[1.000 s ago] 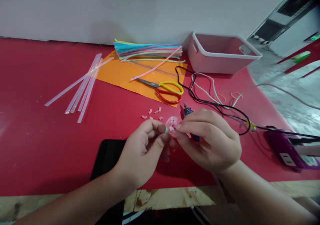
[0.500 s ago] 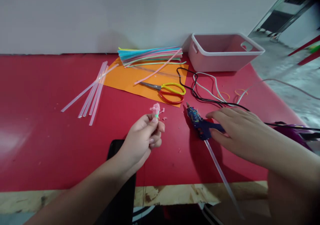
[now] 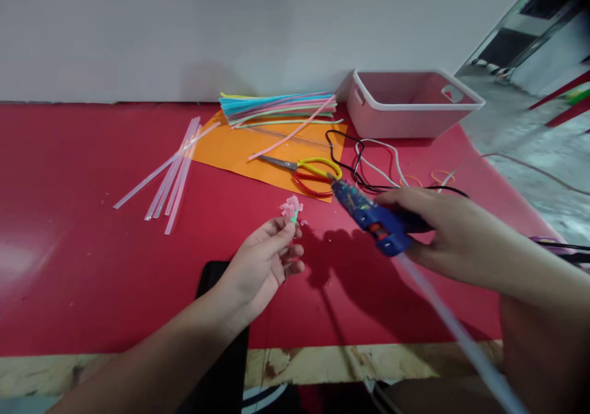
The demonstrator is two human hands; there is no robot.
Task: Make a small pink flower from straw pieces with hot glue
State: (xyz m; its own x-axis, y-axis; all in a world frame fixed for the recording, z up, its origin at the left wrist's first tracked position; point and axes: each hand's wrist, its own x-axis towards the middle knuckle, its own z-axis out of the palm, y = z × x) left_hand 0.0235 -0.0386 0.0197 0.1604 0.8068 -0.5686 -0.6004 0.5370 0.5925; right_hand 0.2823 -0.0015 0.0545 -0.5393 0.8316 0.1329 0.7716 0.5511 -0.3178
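Observation:
Between the thumb and forefinger of my left hand (image 3: 265, 257) is a small pink flower (image 3: 291, 207) with a bit of green at its base. It is held above the red tabletop, its frilly end pointing away from me. My right hand (image 3: 426, 223) grips a blue hot glue gun (image 3: 369, 214) lifted off the table. The gun's nozzle points up and left, toward the scissors, and a long clear glue stick (image 3: 456, 328) trails from its back. My fingers partly hide the gun's handle. Tiny pink scraps lie near the flower.
Scissors (image 3: 318, 168) with red and yellow handles rest partly on an orange sheet (image 3: 221, 147). Behind lies a bundle of coloured pipe cleaners (image 3: 276, 105). Clear glue sticks (image 3: 173, 171) lie left, a pink basket (image 3: 405, 119) back right. Cords (image 3: 354, 162) and a black phone-like slab (image 3: 216, 352) are nearby.
My right hand has closed around the glue gun and raised it from the table, tilting it. My left hand has shifted slightly right and turned, its lower fingers loosening, still holding the flower.

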